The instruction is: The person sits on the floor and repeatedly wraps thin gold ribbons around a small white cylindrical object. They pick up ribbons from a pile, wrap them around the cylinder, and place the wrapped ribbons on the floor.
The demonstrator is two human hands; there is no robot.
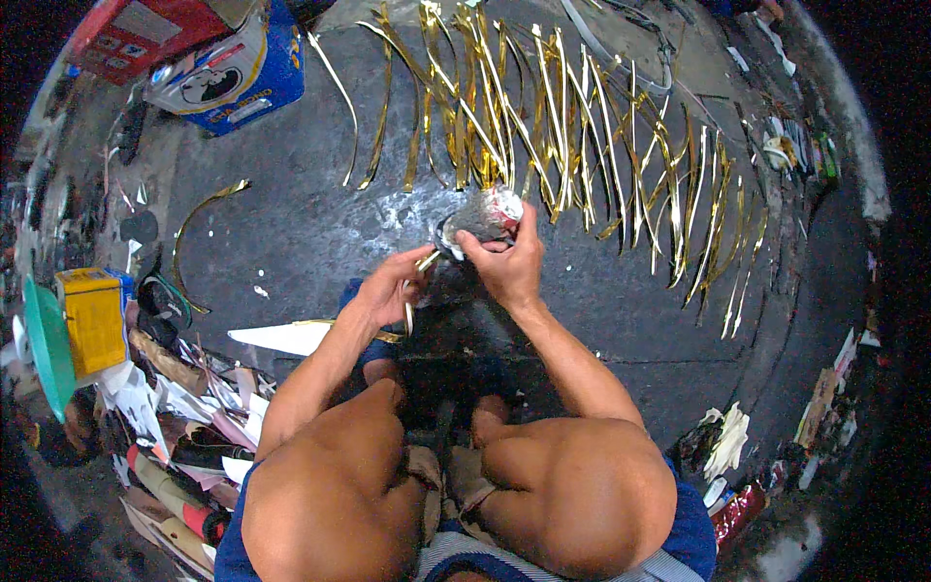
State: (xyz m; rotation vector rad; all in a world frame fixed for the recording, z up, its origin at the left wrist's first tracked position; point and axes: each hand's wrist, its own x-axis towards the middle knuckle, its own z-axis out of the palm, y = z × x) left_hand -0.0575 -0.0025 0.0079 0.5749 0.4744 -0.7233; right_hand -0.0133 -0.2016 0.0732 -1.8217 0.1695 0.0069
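Observation:
In my right hand (511, 262) is a dirty grey, rounded object (473, 219) with a red and white end; its exact kind is unclear. My left hand (392, 285) pinches a narrow gold strip (425, 260), whose upper end meets the left side of the grey object. The strip's lower part hangs down below my left fingers. Both hands are close together, above the dark floor and in front of my knees. Ahead of them, many shiny gold strips (558, 126) lie side by side in a loose, wide row. A single curved gold strip (184, 233) lies apart at the left.
A blue box (257, 78) and a red box (145, 34) stand at the far left. Nearer on the left are a yellow container (92, 320), a green round edge (48, 349) and heaped scraps (194, 407). A white pointed piece (281, 336) lies beside my left forearm.

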